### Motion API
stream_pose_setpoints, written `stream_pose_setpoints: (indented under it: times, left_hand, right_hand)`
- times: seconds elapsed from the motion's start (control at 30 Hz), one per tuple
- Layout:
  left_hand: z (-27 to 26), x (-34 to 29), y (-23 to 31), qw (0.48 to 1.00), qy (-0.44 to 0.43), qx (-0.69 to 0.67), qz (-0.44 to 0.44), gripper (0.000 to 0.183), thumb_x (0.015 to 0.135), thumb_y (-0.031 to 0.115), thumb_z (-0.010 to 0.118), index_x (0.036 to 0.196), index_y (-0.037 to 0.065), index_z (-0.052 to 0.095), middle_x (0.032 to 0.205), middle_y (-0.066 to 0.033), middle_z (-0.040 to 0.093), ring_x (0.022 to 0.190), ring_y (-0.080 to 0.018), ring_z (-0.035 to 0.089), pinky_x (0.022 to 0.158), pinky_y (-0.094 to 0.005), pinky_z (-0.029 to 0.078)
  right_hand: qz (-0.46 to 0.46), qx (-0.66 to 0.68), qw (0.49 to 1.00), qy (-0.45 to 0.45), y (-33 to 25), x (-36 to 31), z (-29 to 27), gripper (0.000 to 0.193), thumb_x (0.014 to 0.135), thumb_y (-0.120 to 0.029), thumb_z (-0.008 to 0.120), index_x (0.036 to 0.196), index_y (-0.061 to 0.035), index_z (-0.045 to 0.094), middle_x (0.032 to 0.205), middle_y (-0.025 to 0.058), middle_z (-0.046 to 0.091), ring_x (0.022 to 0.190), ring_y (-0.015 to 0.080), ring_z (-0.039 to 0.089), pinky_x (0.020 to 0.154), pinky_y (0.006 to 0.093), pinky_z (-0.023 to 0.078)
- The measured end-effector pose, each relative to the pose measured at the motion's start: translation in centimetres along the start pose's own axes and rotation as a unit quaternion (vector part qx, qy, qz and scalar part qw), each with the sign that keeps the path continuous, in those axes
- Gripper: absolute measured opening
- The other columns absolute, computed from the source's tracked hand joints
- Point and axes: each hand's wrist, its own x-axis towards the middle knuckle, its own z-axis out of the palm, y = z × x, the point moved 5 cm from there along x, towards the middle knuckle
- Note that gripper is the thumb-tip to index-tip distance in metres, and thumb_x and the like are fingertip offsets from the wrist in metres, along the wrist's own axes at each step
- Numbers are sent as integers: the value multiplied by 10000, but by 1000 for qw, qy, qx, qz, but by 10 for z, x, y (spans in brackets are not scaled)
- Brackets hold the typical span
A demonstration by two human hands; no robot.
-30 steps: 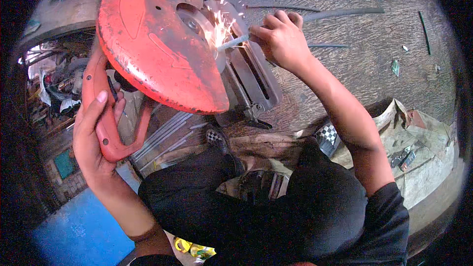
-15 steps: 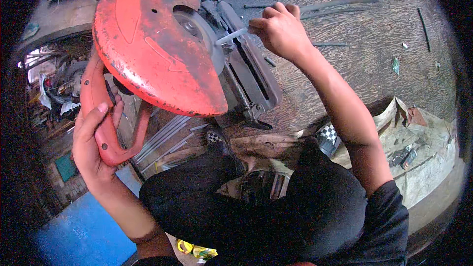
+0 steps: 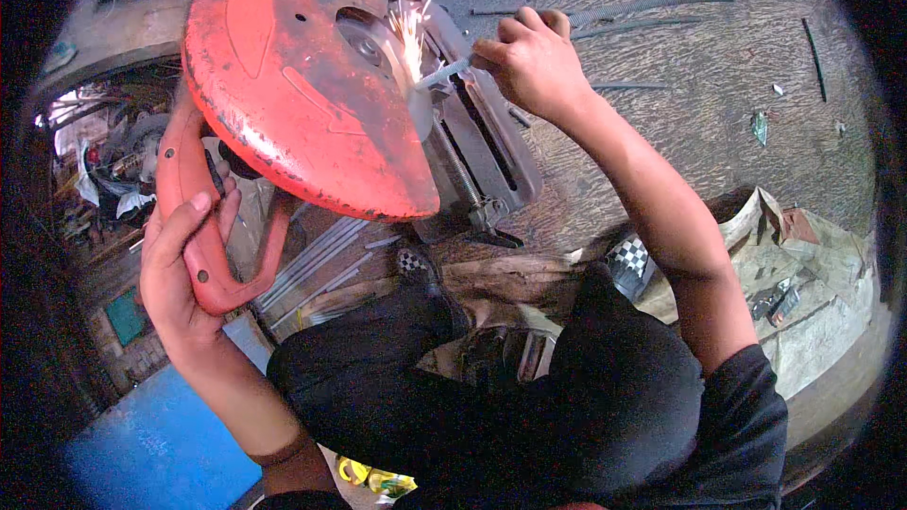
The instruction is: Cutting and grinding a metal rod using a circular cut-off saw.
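Observation:
My left hand [image 3: 179, 260] is wrapped round the red handle [image 3: 210, 269] of a cut-off saw, its thumb lying across the grip. The saw's worn red blade guard [image 3: 293, 85] covers most of the grey disc. In my right hand [image 3: 534, 57], closed fingers grip a short metal rod [image 3: 446, 73], whose other end meets the disc's edge above the dark saw base [image 3: 487, 146]. Bright sparks [image 3: 410, 33] spray up from there. The exact point of contact is partly hidden by the guard. A screw clamp [image 3: 484, 215] sits at the base's near end.
Long dark rods [image 3: 652, 8] lie on the rough floor beyond my right hand. Several grey metal rods [image 3: 316, 260] lie below the handle. A blue panel [image 3: 170, 434] is at lower left, a dirty cloth sheet [image 3: 812, 293] at right, and clutter [image 3: 118, 179] at far left.
Sparks have appeared where the rod meets the disc. The saw head and handle have shifted very slightly. Both hands keep their grips.

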Motion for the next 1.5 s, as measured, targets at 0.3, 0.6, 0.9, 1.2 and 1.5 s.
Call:
stream_pose_setpoints:
  times: [0.3,0.6,0.9,1.2,1.5]
  left_hand:
    - [1,0,1,1000,1,4,5,484,806,41,569,1253,-61,415,1150,-175,534,1047,-251,549,953,-359,445]
    - [3,-1,1,1000,-3,-6,-2,483,803,31,571,1250,-59,413,1129,-172,534,1031,-245,554,938,-355,454]
    - [3,-1,1,1000,7,-18,20,445,772,48,607,1181,-60,468,1076,-151,550,962,-229,566,876,-340,476]
    - [4,-3,1,999,7,-34,15,460,762,41,606,1197,-33,475,1059,-135,546,952,-219,560,868,-336,467]
    - [5,-2,1,999,2,-34,17,451,763,52,612,1186,-32,478,1050,-131,547,943,-223,564,865,-344,468]
  right_hand:
    - [-9,4,1000,-15,-4,-5,-5,175,739,-209,628,908,-213,675,762,16,517,871,211,504,823,426,356]
    - [-18,52,998,-13,-6,-15,-24,169,725,-215,663,888,-175,674,761,10,527,848,211,509,801,411,370]
    - [192,383,899,-92,38,-36,-36,294,893,-285,559,810,-20,656,540,10,458,501,130,425,481,282,341]
    - [237,707,647,-163,15,-54,-43,469,934,-455,436,839,-21,588,540,-11,424,474,71,358,445,223,277]
    - [222,725,629,-173,-1,-50,-53,476,925,-452,459,820,-10,599,539,-5,453,469,70,401,439,224,307]
